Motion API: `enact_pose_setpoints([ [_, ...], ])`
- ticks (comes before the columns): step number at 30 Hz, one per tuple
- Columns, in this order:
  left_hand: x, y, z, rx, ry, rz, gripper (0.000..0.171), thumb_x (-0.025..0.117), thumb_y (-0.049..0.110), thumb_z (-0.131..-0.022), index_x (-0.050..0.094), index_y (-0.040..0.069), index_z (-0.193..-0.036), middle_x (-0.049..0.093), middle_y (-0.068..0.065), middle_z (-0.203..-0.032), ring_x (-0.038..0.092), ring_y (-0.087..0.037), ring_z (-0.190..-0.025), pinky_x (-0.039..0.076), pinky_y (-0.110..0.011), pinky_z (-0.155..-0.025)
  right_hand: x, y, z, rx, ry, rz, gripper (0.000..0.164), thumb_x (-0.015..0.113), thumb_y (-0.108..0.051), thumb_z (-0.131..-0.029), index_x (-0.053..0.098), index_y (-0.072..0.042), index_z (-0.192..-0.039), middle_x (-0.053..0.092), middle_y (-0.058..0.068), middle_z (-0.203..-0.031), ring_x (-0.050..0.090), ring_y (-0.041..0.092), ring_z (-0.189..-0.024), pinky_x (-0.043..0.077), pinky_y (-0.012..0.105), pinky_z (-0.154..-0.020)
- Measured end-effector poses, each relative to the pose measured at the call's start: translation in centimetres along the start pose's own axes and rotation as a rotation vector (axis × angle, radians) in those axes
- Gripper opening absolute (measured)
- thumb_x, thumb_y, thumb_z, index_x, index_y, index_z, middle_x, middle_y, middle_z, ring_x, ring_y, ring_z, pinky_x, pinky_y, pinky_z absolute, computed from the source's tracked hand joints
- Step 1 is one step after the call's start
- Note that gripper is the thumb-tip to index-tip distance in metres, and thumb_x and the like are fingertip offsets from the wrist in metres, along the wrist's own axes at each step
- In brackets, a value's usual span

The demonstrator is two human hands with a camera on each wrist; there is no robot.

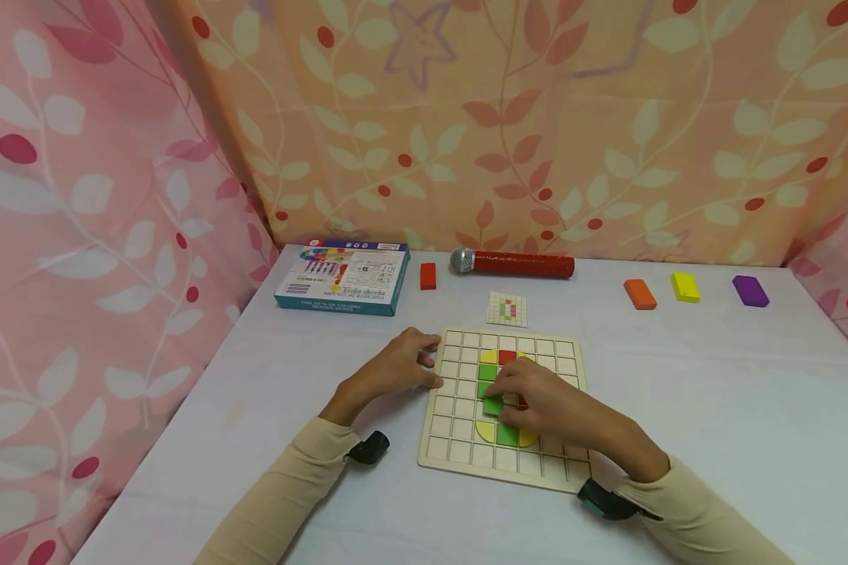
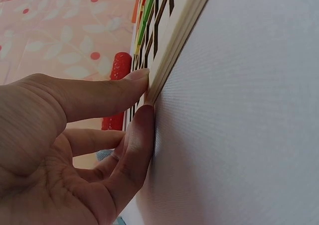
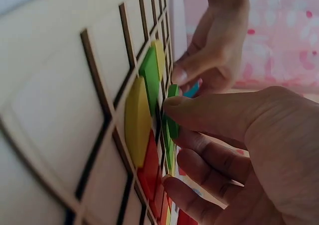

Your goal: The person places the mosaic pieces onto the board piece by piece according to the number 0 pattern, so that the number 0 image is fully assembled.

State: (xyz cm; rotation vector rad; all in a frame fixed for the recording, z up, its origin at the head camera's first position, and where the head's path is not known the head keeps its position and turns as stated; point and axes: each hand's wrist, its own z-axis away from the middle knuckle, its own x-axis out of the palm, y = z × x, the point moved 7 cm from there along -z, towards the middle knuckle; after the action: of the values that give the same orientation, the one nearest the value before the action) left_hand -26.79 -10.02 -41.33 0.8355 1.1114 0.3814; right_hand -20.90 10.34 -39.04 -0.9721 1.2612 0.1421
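Observation:
A wooden grid board lies on the white table, bearing red, green and yellow tiles. At its left edge my left hand grips the rim between thumb and a fingertip, seen closely in the left wrist view. Over the middle of the board, my right hand pinches a green square tile. In the right wrist view this tile stands slightly raised from the grid, partly covered by my thumb. A yellow rounded tile and another green tile sit nearby. My right hand hides some tiles in the head view.
A small pattern card lies behind the board, with a red microphone beyond it. A boxed set and a red block are at the back left. Orange, yellow and purple blocks lie right.

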Motion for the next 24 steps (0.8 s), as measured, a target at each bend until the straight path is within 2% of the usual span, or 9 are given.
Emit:
enact_pose_setpoints([
  [5, 0.0, 0.0, 0.0, -0.004, 0.003, -0.002, 0.079, 0.087, 0.008, -0.087, 0.050, 0.000, -0.156, 0.055, -0.011, -0.135, 0.063, -0.018, -0.113, 0.056, -0.028, -0.087, 0.5, -0.7, -0.2, -0.046, -0.004, 0.009, 0.026, 0.080, -0.014, -0.095, 0.080, -0.014, -0.121, 0.068, -0.002, -0.122, 0.057, 0.019, -0.115, 0.055, 0.040, -0.097],
  [12, 0.0, 0.0, 0.1, -0.008, 0.006, -0.008, 0.078, 0.088, 0.008, -0.087, 0.050, 0.000, -0.155, 0.055, -0.011, -0.134, 0.062, -0.018, -0.112, 0.055, -0.028, -0.086, 0.7, -0.8, -0.3, -0.052, 0.021, 0.019, 0.025, 0.081, -0.014, -0.094, 0.080, -0.015, -0.119, 0.070, -0.004, -0.118, 0.057, 0.016, -0.113, 0.054, 0.040, -0.097],
  [19, 0.0, 0.0, 0.1, -0.011, 0.003, -0.005, 0.079, 0.087, 0.006, -0.086, 0.049, -0.001, -0.155, 0.054, -0.012, -0.136, 0.063, -0.019, -0.113, 0.056, -0.028, -0.086, 0.7, -0.6, -0.1, -0.015, -0.004, -0.014, 0.027, 0.080, -0.018, -0.096, 0.079, -0.015, -0.122, 0.071, -0.007, -0.117, 0.059, 0.014, -0.110, 0.054, 0.037, -0.095],
  [24, 0.1, 0.0, 0.1, -0.018, 0.003, 0.002, 0.079, 0.087, 0.006, -0.087, 0.049, -0.001, -0.156, 0.054, -0.012, -0.136, 0.063, -0.020, -0.114, 0.056, -0.028, -0.085, -0.7, 0.6, 1.6, 0.047, 0.021, 0.003, 0.026, 0.078, -0.022, -0.098, 0.078, -0.018, -0.123, 0.071, -0.008, -0.121, 0.059, 0.017, -0.114, 0.055, 0.043, -0.099],
])
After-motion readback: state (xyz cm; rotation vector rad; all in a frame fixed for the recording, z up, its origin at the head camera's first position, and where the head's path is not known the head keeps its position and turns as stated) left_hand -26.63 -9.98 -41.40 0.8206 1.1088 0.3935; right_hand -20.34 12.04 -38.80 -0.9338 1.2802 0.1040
